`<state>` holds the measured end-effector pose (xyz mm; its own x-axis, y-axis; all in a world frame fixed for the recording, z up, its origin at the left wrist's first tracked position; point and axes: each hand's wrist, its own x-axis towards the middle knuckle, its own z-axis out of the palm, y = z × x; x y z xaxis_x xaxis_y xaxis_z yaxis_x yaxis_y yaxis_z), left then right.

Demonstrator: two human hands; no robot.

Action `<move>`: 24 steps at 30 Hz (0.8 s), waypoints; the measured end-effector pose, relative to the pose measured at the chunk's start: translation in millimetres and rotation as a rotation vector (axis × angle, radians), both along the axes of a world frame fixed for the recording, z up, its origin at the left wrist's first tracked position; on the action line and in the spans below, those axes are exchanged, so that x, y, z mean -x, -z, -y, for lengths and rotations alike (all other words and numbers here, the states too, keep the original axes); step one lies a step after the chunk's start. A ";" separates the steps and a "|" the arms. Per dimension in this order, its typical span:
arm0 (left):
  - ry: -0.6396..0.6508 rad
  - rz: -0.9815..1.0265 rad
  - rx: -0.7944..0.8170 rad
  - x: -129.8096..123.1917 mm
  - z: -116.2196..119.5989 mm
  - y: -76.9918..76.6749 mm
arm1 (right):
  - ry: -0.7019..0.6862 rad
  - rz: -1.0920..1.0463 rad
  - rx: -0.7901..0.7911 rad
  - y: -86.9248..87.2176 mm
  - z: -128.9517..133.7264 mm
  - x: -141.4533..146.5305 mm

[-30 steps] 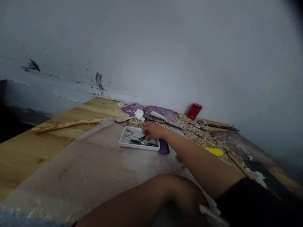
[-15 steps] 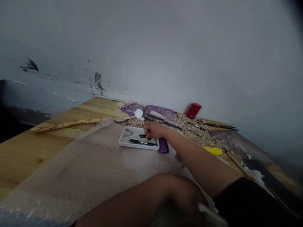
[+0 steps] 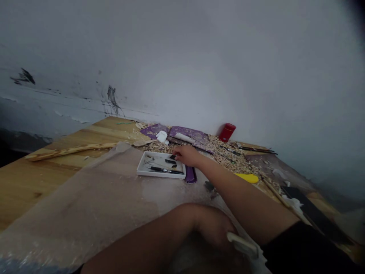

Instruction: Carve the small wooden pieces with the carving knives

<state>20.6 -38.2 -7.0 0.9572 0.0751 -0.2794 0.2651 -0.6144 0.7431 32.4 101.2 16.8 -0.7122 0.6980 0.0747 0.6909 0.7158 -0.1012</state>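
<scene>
A shallow white tray [image 3: 139, 170] lies on the plastic-covered table, with a black pen-like tool [image 3: 159, 169], a flat black rectangular piece [image 3: 170, 161] and thin bits inside. Over its far right corner is my right hand [image 3: 186, 154], fingers pinched together at a small dark piece [image 3: 172, 156]. Low in the view, my left hand [image 3: 215, 228] is closed around a pale, smooth-edged piece [image 3: 243, 244]; its fingers are mostly hidden and the piece's kind is unclear. A purple case [image 3: 190, 175] sits against the tray's right side.
Wood shavings [image 3: 224, 152] cover the back of the table around purple sheets [image 3: 188, 133]. A red canister [image 3: 227, 132] stands by the wall. To the right lie a yellow object [image 3: 247, 178] and a black strip [image 3: 316, 215]; a long wooden stick [image 3: 71, 151] lies left.
My right hand has shifted toward the tray's far edge, uncovering more of the black rectangular piece. The whole view has turned slightly right. My left hand keeps its pale piece.
</scene>
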 end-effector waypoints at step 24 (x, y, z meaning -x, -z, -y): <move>-1.121 0.837 0.716 6.8 -16.4 -6.5 | 0.304 -1.550 0.507 -1.3 90.4 -116.2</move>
<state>13.8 -21.8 -0.5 0.4022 0.9155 -0.0060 -0.2936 0.1351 0.9463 148.6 10.8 18.0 -0.0251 0.9618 0.2726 -0.1823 0.2637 -0.9472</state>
